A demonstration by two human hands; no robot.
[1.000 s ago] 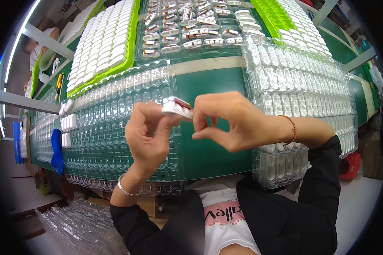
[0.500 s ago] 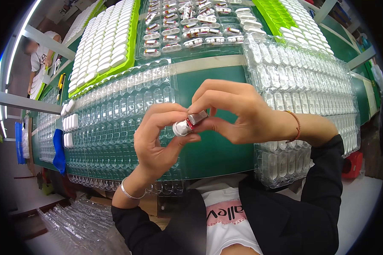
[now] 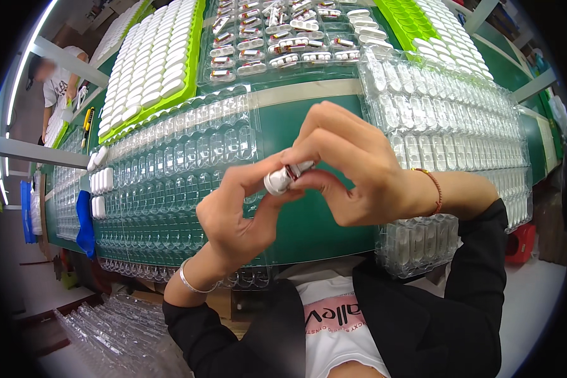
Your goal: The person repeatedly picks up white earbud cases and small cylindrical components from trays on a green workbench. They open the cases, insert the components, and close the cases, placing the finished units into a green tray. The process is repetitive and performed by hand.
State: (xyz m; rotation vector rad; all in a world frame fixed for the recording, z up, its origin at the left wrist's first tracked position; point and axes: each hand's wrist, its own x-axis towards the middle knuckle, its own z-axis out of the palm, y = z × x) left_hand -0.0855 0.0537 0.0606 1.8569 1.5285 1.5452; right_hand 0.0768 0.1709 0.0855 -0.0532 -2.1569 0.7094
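In front of my chest, both hands meet over one small device. Between its thumb and fingers, my left hand [image 3: 238, 217] pinches a white round-ended piece [image 3: 276, 183]. My right hand [image 3: 362, 173] grips a small silver-and-red part [image 3: 301, 167] with thumb and fingertips, touching the white piece. Fingers cover much of both parts, so I cannot tell how far they are joined. Below and to the left of my hands lies a clear plastic tray [image 3: 164, 183] with rows of oval pockets. A stack of clear trays holding whitish oval pieces [image 3: 415, 148] stands beside my right hand.
At the back, a clear tray holds many small red-and-white parts [image 3: 289, 44]. Green trays [image 3: 186, 94] of white oval cases flank it. Several white cases [image 3: 102, 181], a blue object [image 3: 85, 223] and a yellow cutter [image 3: 88, 120] lie left. Another person [image 3: 63, 82] is far left.
The fingers of both hands have closed in tighter, and the device has tilted and shifted slightly right. The silver part shows less now. Both hands keep hold.
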